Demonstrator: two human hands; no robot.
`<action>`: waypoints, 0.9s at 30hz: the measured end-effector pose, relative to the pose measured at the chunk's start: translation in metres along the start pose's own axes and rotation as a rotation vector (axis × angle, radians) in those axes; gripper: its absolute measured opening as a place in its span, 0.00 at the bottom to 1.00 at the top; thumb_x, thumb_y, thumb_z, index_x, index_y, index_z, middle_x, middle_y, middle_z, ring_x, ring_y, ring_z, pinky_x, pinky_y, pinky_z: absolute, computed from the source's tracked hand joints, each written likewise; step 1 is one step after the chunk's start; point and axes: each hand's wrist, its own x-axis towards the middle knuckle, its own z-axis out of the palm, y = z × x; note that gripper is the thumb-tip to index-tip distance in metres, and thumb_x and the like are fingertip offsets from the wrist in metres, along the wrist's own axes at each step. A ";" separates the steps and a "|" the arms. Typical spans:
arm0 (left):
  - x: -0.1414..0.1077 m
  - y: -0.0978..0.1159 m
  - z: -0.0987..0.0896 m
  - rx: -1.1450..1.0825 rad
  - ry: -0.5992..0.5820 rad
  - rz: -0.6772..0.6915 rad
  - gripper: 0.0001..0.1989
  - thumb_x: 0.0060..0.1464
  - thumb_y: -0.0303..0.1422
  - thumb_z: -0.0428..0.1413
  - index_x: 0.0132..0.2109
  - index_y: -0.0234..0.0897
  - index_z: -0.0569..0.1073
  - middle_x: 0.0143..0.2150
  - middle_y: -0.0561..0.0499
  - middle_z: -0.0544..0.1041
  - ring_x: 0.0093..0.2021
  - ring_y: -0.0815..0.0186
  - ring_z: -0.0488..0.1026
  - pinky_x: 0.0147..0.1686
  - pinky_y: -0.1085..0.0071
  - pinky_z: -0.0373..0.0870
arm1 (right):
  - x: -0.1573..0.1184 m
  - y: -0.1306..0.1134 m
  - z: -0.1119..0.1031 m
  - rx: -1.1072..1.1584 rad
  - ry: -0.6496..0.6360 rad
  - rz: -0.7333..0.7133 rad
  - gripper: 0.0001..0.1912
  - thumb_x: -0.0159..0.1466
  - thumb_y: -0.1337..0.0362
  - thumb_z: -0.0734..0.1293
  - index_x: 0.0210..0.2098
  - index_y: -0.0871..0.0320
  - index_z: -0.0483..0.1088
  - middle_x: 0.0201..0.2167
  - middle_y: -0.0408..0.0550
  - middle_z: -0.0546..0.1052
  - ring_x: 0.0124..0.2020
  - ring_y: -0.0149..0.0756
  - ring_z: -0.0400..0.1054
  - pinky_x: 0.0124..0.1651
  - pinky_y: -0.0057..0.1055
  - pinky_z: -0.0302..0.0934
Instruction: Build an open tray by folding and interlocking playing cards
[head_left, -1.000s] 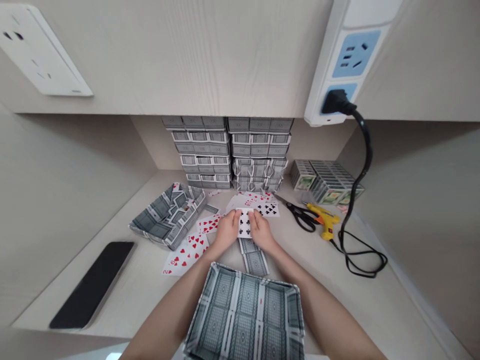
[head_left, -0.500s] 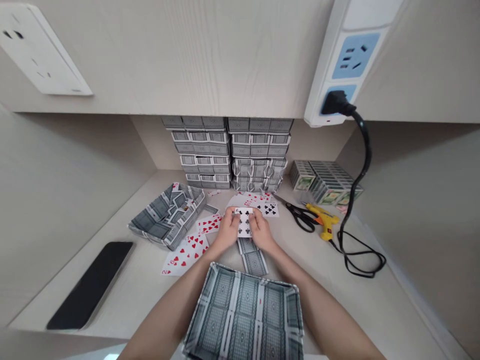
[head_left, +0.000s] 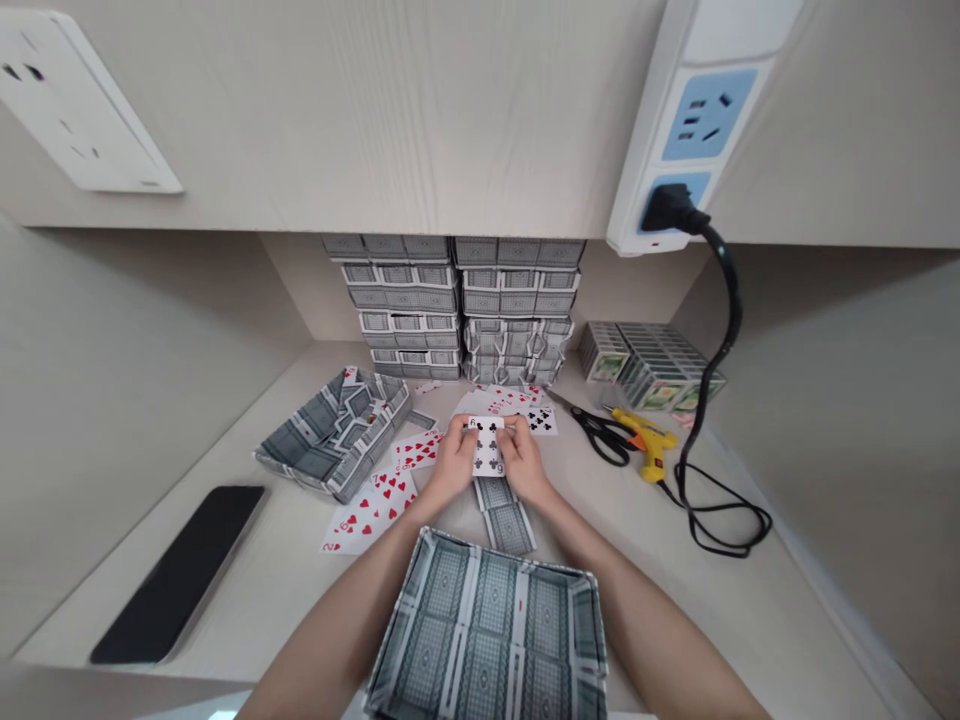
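A six of clubs playing card (head_left: 488, 448) is held face up between my two hands. My left hand (head_left: 454, 458) pinches its left edge and my right hand (head_left: 522, 458) its right edge, thumbs on the face. Below the held card, grey-backed cards (head_left: 506, 522) lie face down on the desk. Heart cards (head_left: 369, 512) are spread face up to the left, and more face-up cards (head_left: 536, 420) lie just beyond my hands. Between my forearms, close to me, is an open box made of playing cards (head_left: 491, 625).
A second card box (head_left: 330, 440) with loose cards inside stands at left, near a black phone (head_left: 180, 572). Stacked card boxes (head_left: 405, 290) line the back. Scissors (head_left: 604, 430), a yellow glue gun (head_left: 651, 440) with its cord and card packs (head_left: 652, 365) are at right. A power strip (head_left: 697, 120) hangs above.
The held card is tipped slightly more face-on to me. Both hands keep their grip in nearly the same spot, and the other things stay where they were.
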 end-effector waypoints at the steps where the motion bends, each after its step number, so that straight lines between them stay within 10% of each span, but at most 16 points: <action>1: 0.000 0.002 0.000 0.001 0.005 -0.004 0.07 0.51 0.31 0.44 0.36 0.37 0.64 0.27 0.55 0.67 0.28 0.69 0.64 0.29 0.74 0.61 | 0.000 0.000 0.000 0.038 -0.007 0.020 0.07 0.59 0.60 0.55 0.36 0.55 0.56 0.22 0.39 0.67 0.21 0.29 0.59 0.23 0.25 0.55; 27: 0.000 0.005 -0.005 0.089 0.025 0.053 0.07 0.51 0.31 0.43 0.35 0.36 0.65 0.26 0.55 0.67 0.26 0.70 0.63 0.28 0.74 0.60 | 0.007 -0.008 -0.008 0.393 -0.242 0.178 0.13 0.58 0.56 0.60 0.37 0.55 0.55 0.13 0.30 0.62 0.04 0.19 0.48 0.06 0.18 0.35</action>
